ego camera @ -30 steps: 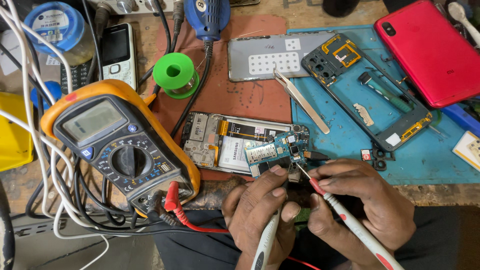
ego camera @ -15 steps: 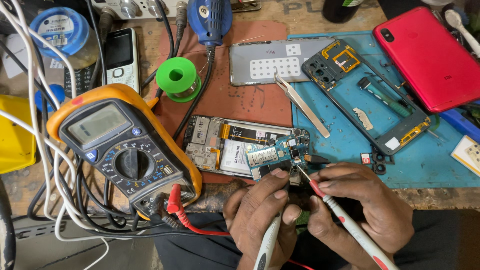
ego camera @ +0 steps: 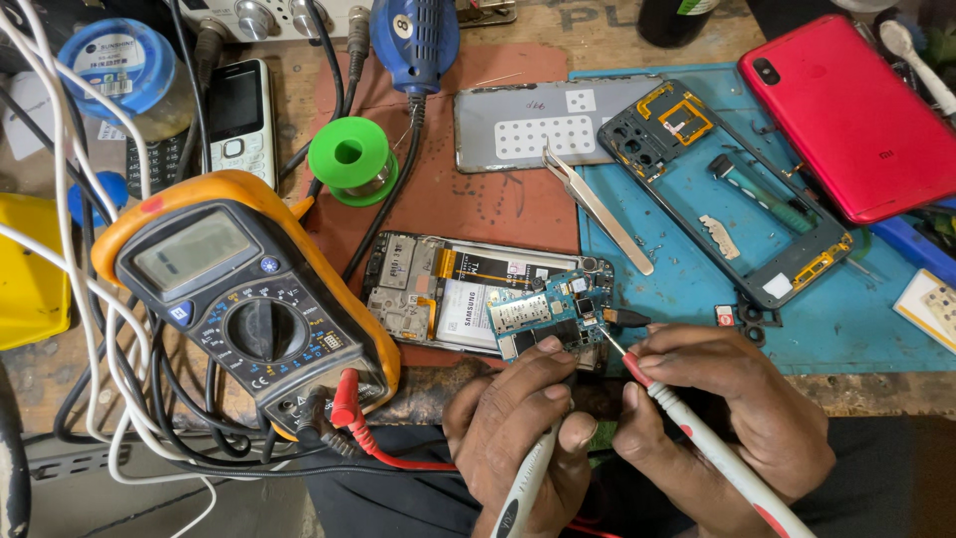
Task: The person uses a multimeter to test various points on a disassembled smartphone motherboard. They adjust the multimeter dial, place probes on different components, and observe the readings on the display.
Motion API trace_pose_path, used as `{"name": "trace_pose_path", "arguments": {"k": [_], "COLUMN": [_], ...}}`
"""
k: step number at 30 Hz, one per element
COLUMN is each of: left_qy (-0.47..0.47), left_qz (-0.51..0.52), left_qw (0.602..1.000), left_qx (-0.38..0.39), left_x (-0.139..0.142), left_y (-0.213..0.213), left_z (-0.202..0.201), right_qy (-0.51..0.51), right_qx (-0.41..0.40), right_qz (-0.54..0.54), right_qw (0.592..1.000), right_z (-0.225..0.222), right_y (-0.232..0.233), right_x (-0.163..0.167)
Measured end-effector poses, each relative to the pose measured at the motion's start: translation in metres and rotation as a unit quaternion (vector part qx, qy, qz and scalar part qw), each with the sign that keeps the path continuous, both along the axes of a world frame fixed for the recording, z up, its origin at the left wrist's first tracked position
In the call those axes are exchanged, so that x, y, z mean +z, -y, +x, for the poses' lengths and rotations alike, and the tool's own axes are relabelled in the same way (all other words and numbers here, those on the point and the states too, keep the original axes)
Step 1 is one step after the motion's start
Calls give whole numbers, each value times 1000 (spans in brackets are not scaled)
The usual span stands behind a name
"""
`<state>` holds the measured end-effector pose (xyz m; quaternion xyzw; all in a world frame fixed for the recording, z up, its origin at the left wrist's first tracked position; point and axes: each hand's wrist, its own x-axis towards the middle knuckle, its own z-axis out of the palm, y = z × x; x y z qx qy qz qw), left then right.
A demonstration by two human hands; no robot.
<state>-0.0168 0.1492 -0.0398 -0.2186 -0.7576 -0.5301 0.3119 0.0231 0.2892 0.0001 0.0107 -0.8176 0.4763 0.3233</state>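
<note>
My right hand [ego camera: 727,408] grips the red probe [ego camera: 697,438], tip on the blue circuit board [ego camera: 548,314] lying on the opened phone [ego camera: 438,289]. My left hand [ego camera: 518,418] grips a white probe [ego camera: 523,483] beside the multimeter [ego camera: 239,309].

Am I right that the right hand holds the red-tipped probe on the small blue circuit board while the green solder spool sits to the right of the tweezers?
Not quite. The head view shows the green solder spool to the left of the tweezers, beside the multimeter. The right hand does hold the red-tipped probe on the small blue circuit board.
</note>
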Motion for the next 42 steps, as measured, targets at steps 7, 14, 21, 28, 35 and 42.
{"name": "trace_pose_path", "arguments": {"k": [7, 14, 21, 28, 35, 42], "left_qy": [-1, -2, -13, -18, -13, -4], "left_qz": [-1, 3, 7, 7, 4, -7], "left_qw": [1000, 1000, 1000, 1000, 1000, 1000], "left_qx": [3, 6, 3, 2, 2, 3], "left_x": [1, 1, 0, 1, 3, 6], "left_y": [0, -1, -1, -1, -1, 0], "left_z": [0, 1, -1, -2, -1, 0], "right_qy": [-19, -40, -29, -35, -17, -12], "right_qx": [-33, -12, -14, -5, 2, 51], "right_qz": [-97, -35, -38, -65, -16, -46], "right_qw": [995, 998, 999, 997, 1000, 998], "right_z": [-3, 0, -2, -4, -3, 2], "right_y": [8, 10, 11, 13, 10, 2], "right_x": [1, -7, -7, 0, 0, -1]}}
